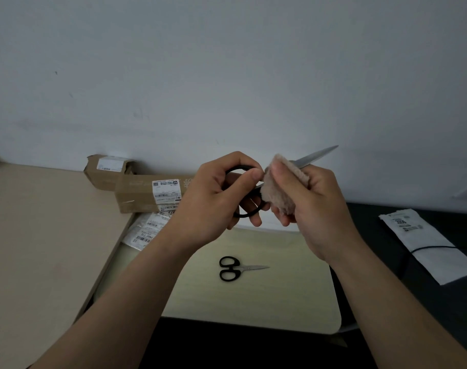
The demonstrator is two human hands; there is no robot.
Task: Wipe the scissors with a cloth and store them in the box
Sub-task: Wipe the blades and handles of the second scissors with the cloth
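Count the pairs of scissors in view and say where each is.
2. The left hand holds one pair by its handles, blades partly inside the cloth the right hand grips. A smaller pair lies on the table. Boxes may hide more.

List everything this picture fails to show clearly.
Head view, pivot and blade bases of the held scissors: covered by the cloth that the right hand grips.
Head view, their handles: partly hidden by the left hand.
Head view, label print on the box: too small to read.
Head view, white packet: cut off by the right edge.
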